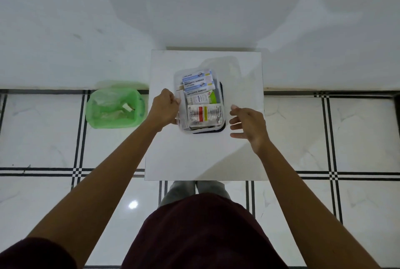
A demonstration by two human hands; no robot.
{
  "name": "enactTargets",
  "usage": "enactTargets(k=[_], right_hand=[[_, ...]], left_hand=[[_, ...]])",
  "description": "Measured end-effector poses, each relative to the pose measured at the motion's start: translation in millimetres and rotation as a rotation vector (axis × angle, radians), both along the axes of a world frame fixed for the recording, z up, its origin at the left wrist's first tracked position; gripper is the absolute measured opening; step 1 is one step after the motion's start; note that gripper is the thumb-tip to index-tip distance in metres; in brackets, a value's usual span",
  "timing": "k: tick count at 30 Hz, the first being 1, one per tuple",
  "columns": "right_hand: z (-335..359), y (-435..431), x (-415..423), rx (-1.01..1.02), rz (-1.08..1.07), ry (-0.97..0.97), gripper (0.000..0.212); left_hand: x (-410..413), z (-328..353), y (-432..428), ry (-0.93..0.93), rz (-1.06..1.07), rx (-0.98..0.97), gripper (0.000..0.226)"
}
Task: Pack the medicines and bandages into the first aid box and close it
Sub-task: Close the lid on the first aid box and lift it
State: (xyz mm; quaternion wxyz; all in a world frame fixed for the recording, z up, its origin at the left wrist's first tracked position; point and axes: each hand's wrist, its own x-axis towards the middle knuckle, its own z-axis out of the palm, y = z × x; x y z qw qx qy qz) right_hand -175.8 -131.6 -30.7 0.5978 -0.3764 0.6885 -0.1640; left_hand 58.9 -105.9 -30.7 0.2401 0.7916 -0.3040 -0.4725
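A clear plastic first aid box [175, 78] stands open on the far half of a small white table [201, 156]. A dark rim [221, 93] shows under the box's right and near edges. Inside lie two antiseptic bandage packs [197, 81] at the far end, a white and green packet [201, 98] in the middle, and a foil medicine strip [205, 115] at the near end. My left hand [164, 108] grips the box's left edge. My right hand [249, 125] hovers just right of the box, fingers spread, touching nothing.
A green bin [114, 107] lined with a plastic bag stands on the tiled floor to the left of the table, with scraps inside. A white wall rises behind the table. My legs are under the table's near edge.
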Motion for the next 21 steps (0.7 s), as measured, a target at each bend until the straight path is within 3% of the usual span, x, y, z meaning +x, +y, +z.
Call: enactTargets(k=[3,5,8,12,15,19,21], right_hand=[[-13,-7,-2,0.004,-0.084,0.025,0.030],[-29,-7,0,-0.041,0.057,0.178,0.024],[-45,-2,17,-0.083,0.266,0.349,0.039],[-58,-8,35,-0.105,0.285,0.401,0.033],[-72,-20,36,-0.110,0.342,0.457,0.046],[-75,-33,23,-0.051,0.401,0.391,0.028],[-70,-37,14,-0.007,0.314,0.234,0.017]], left_hand=[[13,3,13,-0.030,0.025,-0.038,0.014],[21,6,20,-0.048,0.050,-0.061,0.014],[30,7,27,-0.048,0.104,-0.083,0.011],[37,8,33,-0.065,0.120,-0.081,0.009],[37,8,36,-0.071,0.120,-0.071,0.009],[31,4,37,-0.056,0.133,-0.054,0.009],[28,1,37,-0.049,0.135,-0.047,0.010]])
